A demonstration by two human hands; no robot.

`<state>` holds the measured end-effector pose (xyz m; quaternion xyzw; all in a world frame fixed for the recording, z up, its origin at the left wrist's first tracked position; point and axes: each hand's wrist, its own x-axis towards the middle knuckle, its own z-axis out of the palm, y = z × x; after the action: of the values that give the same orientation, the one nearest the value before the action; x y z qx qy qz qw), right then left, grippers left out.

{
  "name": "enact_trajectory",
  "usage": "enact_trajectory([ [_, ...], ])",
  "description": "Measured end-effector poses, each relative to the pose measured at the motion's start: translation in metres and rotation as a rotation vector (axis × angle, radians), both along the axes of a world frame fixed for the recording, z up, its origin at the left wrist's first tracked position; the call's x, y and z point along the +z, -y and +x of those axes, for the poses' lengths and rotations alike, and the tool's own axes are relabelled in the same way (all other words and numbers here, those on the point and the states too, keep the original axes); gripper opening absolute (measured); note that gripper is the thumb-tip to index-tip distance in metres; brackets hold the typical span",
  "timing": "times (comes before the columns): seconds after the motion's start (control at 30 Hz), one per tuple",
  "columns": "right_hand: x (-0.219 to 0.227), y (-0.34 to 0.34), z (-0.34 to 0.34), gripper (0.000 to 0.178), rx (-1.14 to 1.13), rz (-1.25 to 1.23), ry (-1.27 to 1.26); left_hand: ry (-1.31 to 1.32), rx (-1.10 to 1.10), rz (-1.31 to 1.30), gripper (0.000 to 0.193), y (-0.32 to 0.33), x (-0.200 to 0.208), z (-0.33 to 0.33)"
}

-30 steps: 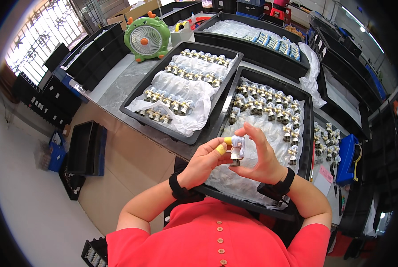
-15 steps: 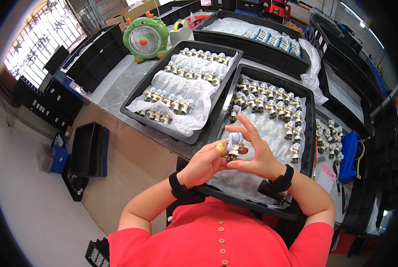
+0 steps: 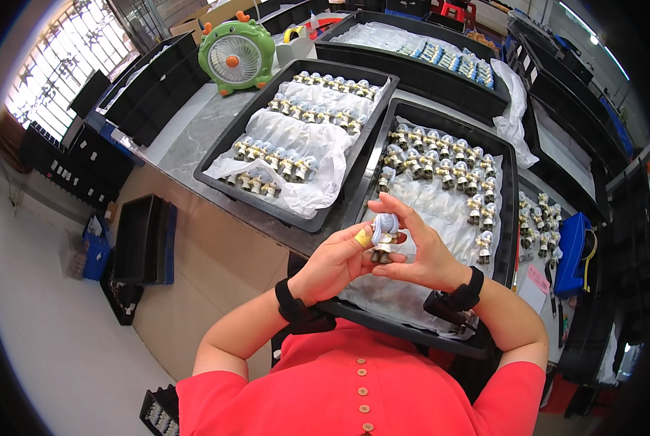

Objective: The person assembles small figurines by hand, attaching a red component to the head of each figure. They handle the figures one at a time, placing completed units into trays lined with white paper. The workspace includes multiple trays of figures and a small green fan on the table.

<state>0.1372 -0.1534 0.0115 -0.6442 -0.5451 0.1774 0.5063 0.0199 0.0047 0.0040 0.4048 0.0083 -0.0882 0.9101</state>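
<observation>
A small figurine (image 3: 385, 236) with pale blue hair, a white coat and dark boots is held upright in front of my chest. My left hand (image 3: 339, 263) pinches it from the left, a yellow wrap on the thumb. My right hand (image 3: 428, 254) curls round its other side, the index finger by the head and the thumb close to the boots. Below and beyond the hands lies a black tray (image 3: 510, 211) lined with white sheeting, with rows of similar figurines (image 3: 445, 149) at its far and right sides. My hands hide part of that tray.
A second lined black tray (image 3: 207, 161) with figurine rows stands to the left. Behind it is a green fan (image 3: 263, 54). Another tray (image 3: 412, 83) of figurines sits at the back. On the right are loose figurines (image 3: 539, 218), a blue holder (image 3: 572, 251) and pens (image 3: 559, 320).
My right index finger has bent down closer to the figurine's head. The figurine has barely shifted between my hands.
</observation>
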Motion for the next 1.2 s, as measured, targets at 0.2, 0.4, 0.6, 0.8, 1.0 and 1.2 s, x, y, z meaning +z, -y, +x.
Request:
enact_trajectory([
  [0.2,0.0006,0.0003,0.0007,0.094,0.001,0.005,-0.01,0.005,-0.008,0.014,0.048,-0.0011,-0.001,0.0005],
  [0.4,0.0033,0.0016,0.0015,0.094,-0.021,0.004,0.058,0.009,0.004,-0.031,0.046,-0.0012,-0.0022,0.0],
  [0.6,0.0039,0.0027,0.0019,0.094,-0.028,-0.018,0.024,0.009,0.007,-0.048,0.045,-0.0013,-0.0006,0.0006],
  [0.8,0.0057,0.0042,0.0029,0.099,-0.058,-0.025,0.06,0.002,0.02,-0.001,0.051,-0.0004,0.0012,0.0008],
  [1.0,0.0054,0.0052,0.0032,0.101,-0.081,-0.02,0.05,-0.002,0.018,-0.022,0.05,-0.0006,0.0011,0.0014],
  [1.2,0.0054,0.0041,0.0036,0.1,-0.087,-0.019,0.026,-0.031,-0.005,-0.089,0.043,-0.0034,-0.0019,0.0019],
])
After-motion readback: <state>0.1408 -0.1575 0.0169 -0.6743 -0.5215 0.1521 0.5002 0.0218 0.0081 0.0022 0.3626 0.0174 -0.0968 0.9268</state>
